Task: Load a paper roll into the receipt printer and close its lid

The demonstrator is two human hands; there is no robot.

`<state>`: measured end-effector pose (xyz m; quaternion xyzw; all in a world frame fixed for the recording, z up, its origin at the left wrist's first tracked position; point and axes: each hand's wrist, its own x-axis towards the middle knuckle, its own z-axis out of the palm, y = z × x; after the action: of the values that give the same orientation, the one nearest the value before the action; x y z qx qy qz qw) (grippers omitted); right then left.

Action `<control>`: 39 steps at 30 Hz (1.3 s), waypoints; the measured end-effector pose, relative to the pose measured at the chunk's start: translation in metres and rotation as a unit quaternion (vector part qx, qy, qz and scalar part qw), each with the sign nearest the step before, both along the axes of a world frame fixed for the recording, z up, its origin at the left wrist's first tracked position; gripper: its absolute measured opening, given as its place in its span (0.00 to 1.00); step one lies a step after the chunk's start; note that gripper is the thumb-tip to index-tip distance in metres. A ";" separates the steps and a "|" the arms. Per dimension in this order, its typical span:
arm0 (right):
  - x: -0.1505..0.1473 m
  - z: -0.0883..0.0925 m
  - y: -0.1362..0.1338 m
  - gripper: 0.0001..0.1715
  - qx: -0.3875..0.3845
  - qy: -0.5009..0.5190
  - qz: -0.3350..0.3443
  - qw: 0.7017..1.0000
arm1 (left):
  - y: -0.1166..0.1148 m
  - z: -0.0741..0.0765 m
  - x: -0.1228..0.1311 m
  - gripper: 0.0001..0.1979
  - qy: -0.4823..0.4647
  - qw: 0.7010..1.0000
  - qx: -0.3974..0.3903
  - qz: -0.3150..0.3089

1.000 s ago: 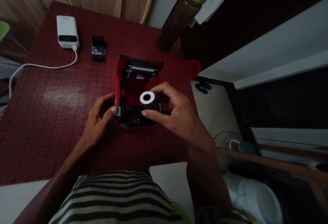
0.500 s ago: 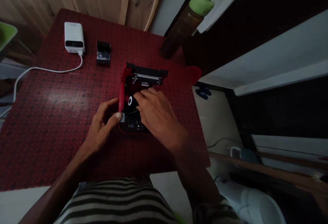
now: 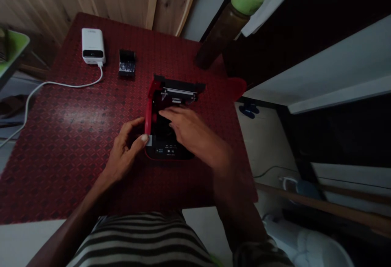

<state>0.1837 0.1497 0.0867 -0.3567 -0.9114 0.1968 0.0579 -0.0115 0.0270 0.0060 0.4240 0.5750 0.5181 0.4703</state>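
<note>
A small red and black printer (image 3: 167, 148) sits on the table with its lid (image 3: 180, 85) raised at the back. My left hand (image 3: 126, 148) holds its left side, thumb on the front left corner and fingers against the red wall. Over the printer's inner compartment lies my right hand (image 3: 191, 126), fingers stretched out and reaching down into it. Whatever is under the right palm is hidden and dark. A strip of black ribbon on a roll (image 3: 126, 63) rests on the table behind and to the left of the printer.
A white power bank (image 3: 93, 45) with a white cable (image 3: 64, 84) stands at the back left. A tall brown bottle with a green cap (image 3: 221, 30) is at the back right, near a red object (image 3: 238, 89) at the table's right edge (image 3: 244, 148).
The black roll with a white ring end, seen at my right fingertips before, no longer shows. My right fingers have straightened. My left hand stays on the printer; the view has shifted slightly.
</note>
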 end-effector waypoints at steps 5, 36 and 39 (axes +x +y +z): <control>0.033 0.012 -0.016 0.33 -0.040 0.107 0.072 0.991 | -0.001 0.003 0.001 0.32 0.004 1.000 0.008 -0.003; 0.036 -0.028 -0.087 0.19 0.276 0.182 -0.075 0.941 | 0.028 0.021 0.008 0.36 -0.025 0.998 0.030 0.052; 0.037 -0.028 -0.086 0.19 0.254 0.175 -0.091 0.947 | 0.023 0.016 0.009 0.37 -0.048 0.998 0.005 0.027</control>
<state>0.2210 0.0633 0.0587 -0.3711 -0.8706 0.0125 0.3229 -0.0023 0.0499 0.0220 0.3854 0.5602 0.5536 0.4808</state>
